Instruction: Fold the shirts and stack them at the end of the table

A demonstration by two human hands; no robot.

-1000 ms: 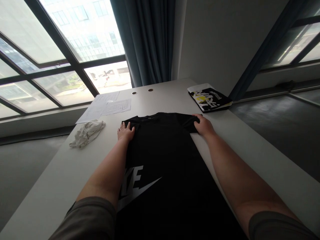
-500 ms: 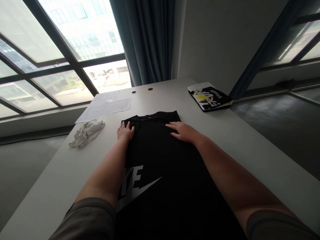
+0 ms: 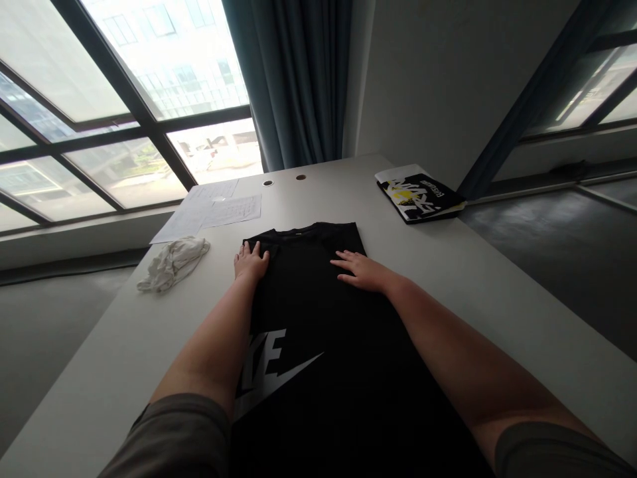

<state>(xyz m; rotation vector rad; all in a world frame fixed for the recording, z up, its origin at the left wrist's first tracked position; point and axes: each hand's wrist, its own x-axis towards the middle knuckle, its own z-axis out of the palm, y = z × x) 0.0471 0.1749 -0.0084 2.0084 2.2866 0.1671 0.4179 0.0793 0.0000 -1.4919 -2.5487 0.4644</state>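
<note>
A black T-shirt (image 3: 318, 305) with a large white print lies spread on the white table, its neckline toward the far side. On its far left shoulder rests my left hand (image 3: 251, 261), fingers spread and flat on the cloth. My right hand (image 3: 364, 271) lies near the shirt's right side, below the shoulder, palm down with fingers stretched out. Neither hand grips the fabric. My left forearm covers part of the print, and the shirt's lower end runs out of view at the bottom.
A crumpled whitish cloth (image 3: 174, 264) lies left of the shirt on the table (image 3: 497, 318). Written paper sheets (image 3: 231, 210) sit at the back left. At the back right is a folded black item (image 3: 423, 194) with white and yellow print. Behind hangs a blue curtain (image 3: 293, 79).
My right hand has slid slightly toward me along the shirt's right side, with its fingers spread a little wider. My left hand stays in place.
</note>
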